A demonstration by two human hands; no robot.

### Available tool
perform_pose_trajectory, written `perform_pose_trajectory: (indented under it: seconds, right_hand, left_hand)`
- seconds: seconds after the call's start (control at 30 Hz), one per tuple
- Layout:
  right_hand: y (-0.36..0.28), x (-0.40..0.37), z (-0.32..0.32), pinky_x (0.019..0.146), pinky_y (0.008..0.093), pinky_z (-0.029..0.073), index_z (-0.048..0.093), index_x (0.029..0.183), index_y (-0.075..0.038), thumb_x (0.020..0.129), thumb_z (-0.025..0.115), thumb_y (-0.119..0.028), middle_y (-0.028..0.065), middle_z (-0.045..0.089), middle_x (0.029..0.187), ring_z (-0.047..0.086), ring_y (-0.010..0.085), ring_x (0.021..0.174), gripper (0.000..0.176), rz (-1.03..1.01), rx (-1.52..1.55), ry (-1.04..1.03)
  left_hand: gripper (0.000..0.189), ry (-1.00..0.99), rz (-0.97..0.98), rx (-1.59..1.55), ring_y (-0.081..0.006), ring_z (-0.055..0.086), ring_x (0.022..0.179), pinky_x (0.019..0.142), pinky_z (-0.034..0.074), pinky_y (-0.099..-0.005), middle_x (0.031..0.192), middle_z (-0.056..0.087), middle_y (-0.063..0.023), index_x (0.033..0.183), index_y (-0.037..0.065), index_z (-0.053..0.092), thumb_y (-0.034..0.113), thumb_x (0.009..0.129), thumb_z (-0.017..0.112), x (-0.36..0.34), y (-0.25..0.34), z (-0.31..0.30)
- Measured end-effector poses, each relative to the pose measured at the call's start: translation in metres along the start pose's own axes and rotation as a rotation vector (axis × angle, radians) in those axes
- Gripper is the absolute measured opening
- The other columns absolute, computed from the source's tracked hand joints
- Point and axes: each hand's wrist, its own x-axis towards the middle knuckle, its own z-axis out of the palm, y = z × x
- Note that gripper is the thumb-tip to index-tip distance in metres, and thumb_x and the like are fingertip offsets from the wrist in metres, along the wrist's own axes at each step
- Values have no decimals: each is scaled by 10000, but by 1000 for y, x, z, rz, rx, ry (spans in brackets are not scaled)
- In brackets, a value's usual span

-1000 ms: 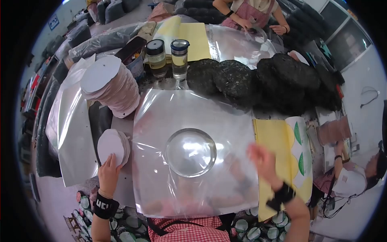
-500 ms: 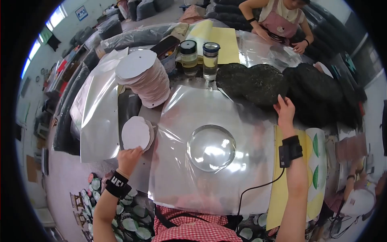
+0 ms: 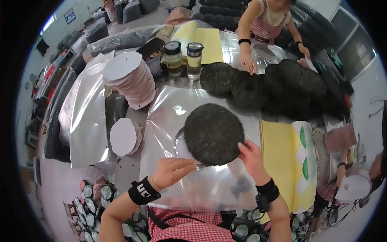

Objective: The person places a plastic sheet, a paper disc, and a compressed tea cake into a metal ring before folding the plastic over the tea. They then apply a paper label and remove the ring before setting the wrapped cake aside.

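Note:
My right hand (image 3: 252, 159) pinches the edge of a dark round cake of dried seaweed (image 3: 214, 135), raised over the middle of the work surface. My left hand (image 3: 172, 171) is closed at the front edge of a white paper disc (image 3: 183, 150), mostly hidden behind the seaweed. A clear round ring (image 3: 176, 142) shows around the disc's left side. It rests on a stack of clear plastic sheets (image 3: 161, 121). To the left lies a short pile of white paper discs (image 3: 124, 137). More dark seaweed cakes (image 3: 290, 86) are heaped at the back right.
A tall stack of white discs (image 3: 131, 82) stands at back left, near two lidded drinking jars (image 3: 173, 60), (image 3: 194, 62). Yellow sheets (image 3: 276, 161) and a green-printed roll (image 3: 303, 161) lie right. A co-worker (image 3: 264, 24) works across the table; another person (image 3: 356, 177) is at far right.
My right hand has brought a seaweed cake from the heap to the middle. My left hand has moved right from the paper pile to the ring with a white disc. The co-worker's hand now reaches the heap.

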Motion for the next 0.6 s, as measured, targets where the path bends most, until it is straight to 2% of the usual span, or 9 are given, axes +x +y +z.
perform_pose_trajectory:
  seconds: [0.17, 0.2, 0.23, 0.3, 0.37, 0.4, 0.43, 0.53, 0.6]
  right_hand:
    - [34, 0, 30, 724, 289, 550, 602, 1144, 20, 949, 689, -206, 73, 667, 942, 654, 150, 752, 311, -125, -495, -34]
    - [22, -6, 32, 716, 301, 565, 552, 1255, 30, 872, 777, -255, 124, 640, 1048, 660, 184, 812, 528, -370, -923, 59]
    - [4, -5, 48, 716, 301, 565, 552, 1255, 30, 872, 777, -255, 124, 640, 1048, 660, 184, 812, 528, -380, -918, 65]
    - [-19, -10, 77, 695, 309, 561, 490, 1363, 44, 675, 894, -281, 165, 602, 1121, 657, 217, 927, 861, -942, -1386, -149]
    - [6, 9, 105, 679, 320, 577, 436, 1391, 108, 560, 903, -356, 191, 552, 1125, 641, 265, 975, 1060, -748, -1699, -273]
    - [30, 24, 114, 657, 314, 589, 449, 1348, 153, 690, 838, -282, 162, 532, 1036, 649, 254, 911, 880, -669, -1967, -192]
    - [46, 33, 117, 657, 314, 589, 449, 1348, 153, 690, 838, -282, 162, 532, 1036, 649, 254, 911, 880, -663, -1969, -195]
    - [68, 49, 115, 549, 311, 595, 536, 1238, 126, 805, 629, -41, 146, 520, 998, 649, 235, 753, 474, -647, -1929, -62]
    - [75, 55, 113, 555, 322, 600, 560, 1172, 114, 806, 629, -48, 152, 521, 994, 651, 242, 747, 406, -638, -1940, -83]
  left_hand:
    - [484, -37, -376, 148, -272, 659, 950, 813, 557, -366, 1140, 675, -111, 1236, 41, 640, 307, 839, 720, 10, -25, 23]
    - [577, -96, -355, 163, -291, 653, 952, 818, 552, -382, 1126, 668, -119, 1286, 34, 604, 346, 818, 734, 6, -30, 28]
    - [671, -171, -332, 170, -310, 647, 954, 823, 547, -398, 1111, 660, -128, 1335, 28, 569, 386, 797, 749, 4, -35, 28]
    - [992, -379, -352, 203, -301, 639, 946, 835, 552, -371, 1133, 571, -158, 1433, -63, 405, 400, 671, 840, 29, -37, 16]
    - [1132, -520, -370, 234, -282, 640, 936, 793, 572, -337, 1132, 549, -165, 1437, -138, 351, 354, 573, 892, 54, -44, 23]
    - [1132, -530, -369, 224, -282, 640, 936, 793, 572, -337, 1132, 549, -165, 1437, -138, 351, 354, 573, 892, 53, -42, 34]
    - [1180, -570, -384, 290, -278, 640, 933, 766, 581, -328, 1133, 550, -169, 1440, -155, 333, 336, 533, 906, 51, -45, 49]
    - [1244, -626, -420, 329, -276, 639, 925, 756, 581, -326, 1119, 551, -176, 1443, -174, 313, 335, 482, 919, 50, -52, 59]
    - [1222, -685, -426, 319, -297, 653, 944, 778, 576, -348, 1166, 560, -216, 1410, -180, 352, 363, 476, 923, 53, -53, 62]
